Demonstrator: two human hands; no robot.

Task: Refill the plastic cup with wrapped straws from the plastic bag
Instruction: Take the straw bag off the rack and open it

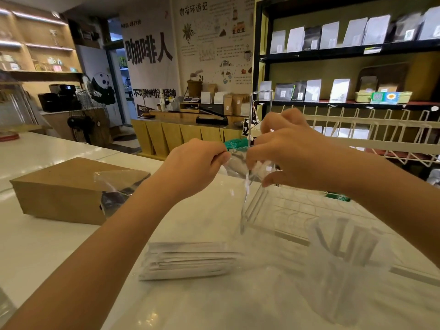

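A clear plastic bag [250,186] is held up above the white table [59,246], between the two hands, with a few wrapped straws [256,202] seen hanging inside its lower part. Its gathered top is pinched by the left hand [197,163], whose fingers are curled tightly around the film. The right hand [292,148] is also closed on the bag's top from the other side, fingers bent and thumb pointing down against the plastic. No print can be read on the bag.

The plastic cup [345,277] stands on the table near the right forearm, transparent, with several wrapped straws upright in it. A flat stack of white paper-wrapped straws [188,260] lies on the table below the left forearm, apart from the cup. A brown paper bag [62,191] with a clear window is laid on its side to the left; no label on it can be made out.

On the far wall a banner [148,51] is printed with the large characters "咖啡人" under the small words "NEED COFFEE", though that small line is blurred. Beside it a poster [214,36] is headed "咖啡环游记". A panda figure [103,88] is seen left of the banner. Pouches with small labels too blurred to read are lined on the black shelves [345,52].
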